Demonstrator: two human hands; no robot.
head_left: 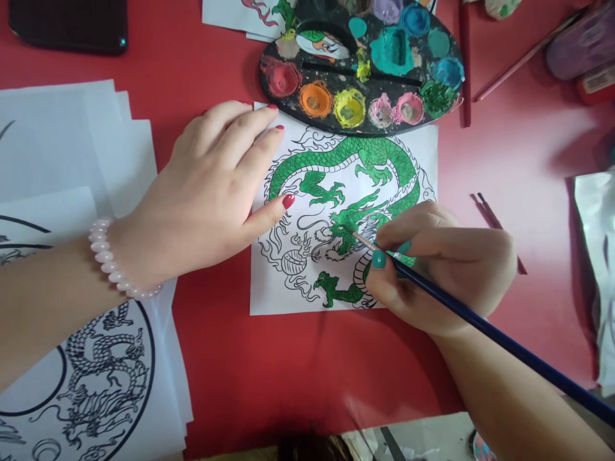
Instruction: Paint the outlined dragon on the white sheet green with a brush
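Note:
My right hand (pixel 442 262) pinches a dark blue paintbrush (pixel 471 310) between thumb and fingers. The brush tip touches the head of a green dragon on the printed dragon drawing (pixel 298 301). Much of the dragon's body is green, while the flames and the ball at the left are plain white with black lines. My left hand (pixel 216 179) lies flat with fingers outstretched, pressing the drawing's left edge. A pale pink bead bracelet (pixel 108 262) circles the left wrist. Right above the drawing, overlapping its top edge, is a black paint palette (pixel 331 118) with wells of several colours.
Stacked printed sheets (pixel 129 384) lie at the left on the red table (pixel 240 378). A dark phone (pixel 67 22) is at the top left. On the right are a thin brush (pixel 500 227), a purple jar (pixel 581 45) and a silvery packet (pixel 598 256).

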